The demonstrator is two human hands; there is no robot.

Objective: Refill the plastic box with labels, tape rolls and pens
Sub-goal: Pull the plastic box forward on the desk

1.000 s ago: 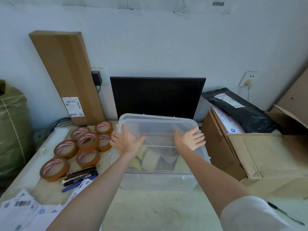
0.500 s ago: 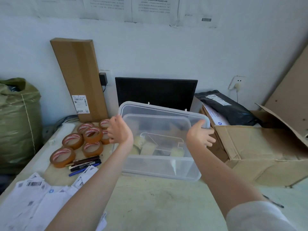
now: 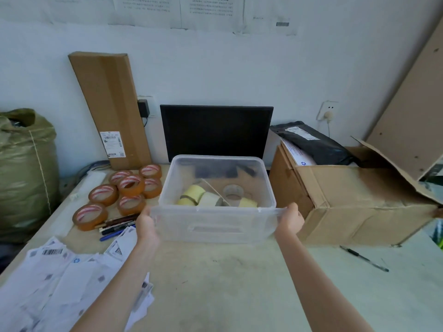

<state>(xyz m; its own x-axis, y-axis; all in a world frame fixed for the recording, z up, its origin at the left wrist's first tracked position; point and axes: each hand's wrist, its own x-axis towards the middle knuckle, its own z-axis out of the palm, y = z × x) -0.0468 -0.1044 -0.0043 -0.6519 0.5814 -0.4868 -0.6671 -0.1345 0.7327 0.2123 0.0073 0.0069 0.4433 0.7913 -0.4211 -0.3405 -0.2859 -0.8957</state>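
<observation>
Though unsure whether lid or rim, clamps left grip (image 3: 146, 224) and right grip (image 3: 291, 219), fingers curled, on the two ends of the clear edge (image 3: 215, 208) along the near side of the plastic box (image 3: 165, 188). Has the box open-topped at the middle of the counter (image 3: 227, 283), toward the back edge, before a black monitor (image 3: 215, 133), with pale tape rolls (image 3: 194, 191) inside. Sees brown tape rolls (image 3: 130, 184) just left of it, pens (image 3: 117, 227) nearer, labels (image 3: 60, 271) at the near left corner, cardboard box (image 3: 359, 200) just right, lone pen (image 3: 364, 258) toward the right edge.

A parcel-packing room — shipping labels (image 3: 60, 271) at 8 o'clock, tape rolls (image 3: 130, 184) at 10, torn cardboard box (image 3: 347, 212) at 3.
</observation>
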